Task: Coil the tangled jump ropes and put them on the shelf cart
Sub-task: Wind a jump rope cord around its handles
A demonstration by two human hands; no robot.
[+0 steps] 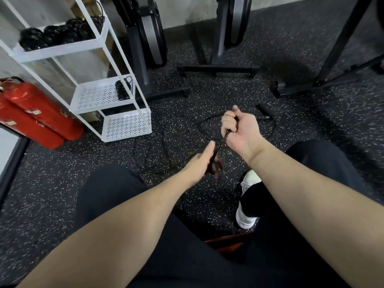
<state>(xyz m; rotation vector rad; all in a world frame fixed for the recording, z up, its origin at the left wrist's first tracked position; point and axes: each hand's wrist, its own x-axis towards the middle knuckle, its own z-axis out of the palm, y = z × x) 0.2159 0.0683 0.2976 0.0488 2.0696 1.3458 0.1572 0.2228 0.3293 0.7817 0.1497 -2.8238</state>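
A: What is the right hand (233, 126) doing?

B: Its grip is a tight fist around a thin black jump rope (182, 129), near the middle of the frame.

A: And the left hand (204, 161)?

B: It is just below and to the left. The rope runs under its fingers. It is blurry, so nobody can tell if that grip is holding the rope or just touching it.

A: Where does the rope go?

B: It lies in loose, messy loops on the speckled floor (291, 121) behind the hands. Its black handle (265, 113) rests on the floor, to the right of the fist.

A: Where is the shelf cart (116, 90)?

B: It is white and stands in the upper left. Coiled ropes (60, 34) sit on the top shelf. One more coil (123, 88) sits on the middle shelf.

A: Anything else?

B: Two red tanks (35, 115) lie at the left edge.
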